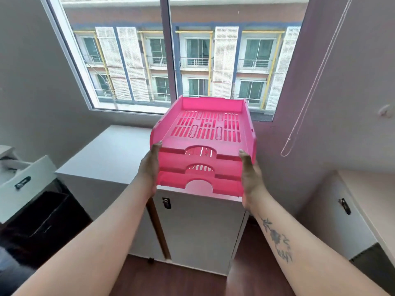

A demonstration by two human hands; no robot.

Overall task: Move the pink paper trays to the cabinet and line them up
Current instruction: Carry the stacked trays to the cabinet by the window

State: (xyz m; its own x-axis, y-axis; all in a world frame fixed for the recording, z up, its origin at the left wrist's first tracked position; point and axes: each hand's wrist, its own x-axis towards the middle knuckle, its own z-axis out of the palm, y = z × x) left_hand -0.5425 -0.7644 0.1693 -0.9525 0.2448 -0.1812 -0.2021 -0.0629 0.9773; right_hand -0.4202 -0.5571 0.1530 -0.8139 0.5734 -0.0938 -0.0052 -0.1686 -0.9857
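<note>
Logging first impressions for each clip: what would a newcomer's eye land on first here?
The stack of pink paper trays in the centre, three tiers nested, gripped at its sides by the left hand and right hand above the white cabinet. Behind it, a large window shows a building with white shutters. A tattoo marks the right forearm.

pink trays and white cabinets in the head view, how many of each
pink trays: 3, stacked and held between the left hand and right hand
white cabinets: 3, one under the window, one with a drawer open at left, one at right
total: 6
</note>
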